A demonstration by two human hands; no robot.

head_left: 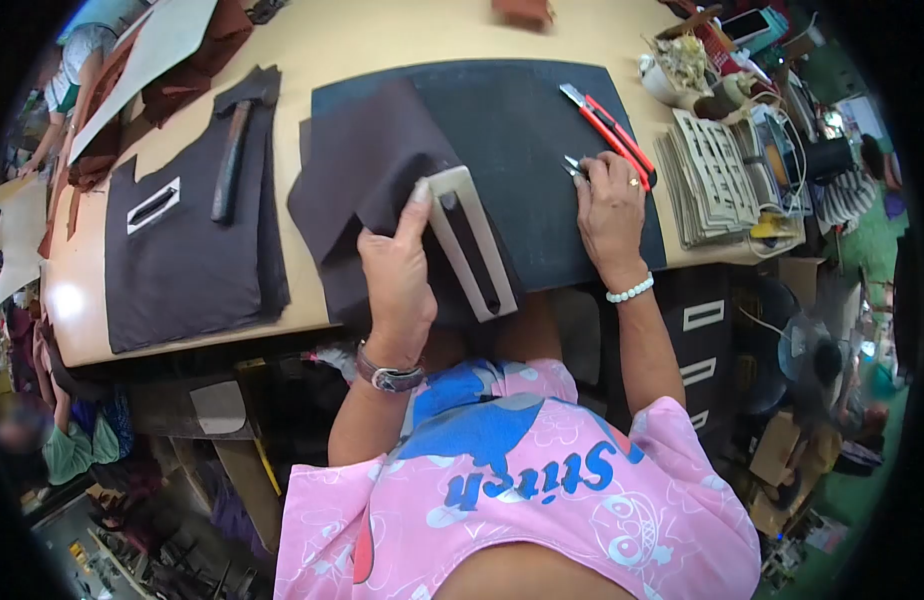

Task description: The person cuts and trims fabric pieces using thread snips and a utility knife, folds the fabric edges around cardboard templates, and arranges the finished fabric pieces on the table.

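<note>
My left hand (397, 270) grips a dark brown leather-like panel (367, 150), thumb on top at the end of a pale slotted strip (472, 245). The strip frames a long dark opening in the panel, which is lifted and folded over the near edge of the black cutting mat (522, 110). Over the mat's right side, my right hand (612, 205) is closed around thread snips (573, 166); only their two small metal tips show beyond the fingers. Just beyond that hand lies a red utility knife (612, 128), its blade end pointing away from me.
On the left, a hammer (232, 165) rests on stacked dark panels (197, 270), beside a small pale slotted frame (154, 205). Pale slotted strips (707, 175) are piled at right, near a white container (672, 80) of scraps. Another person (77, 75) is at far left.
</note>
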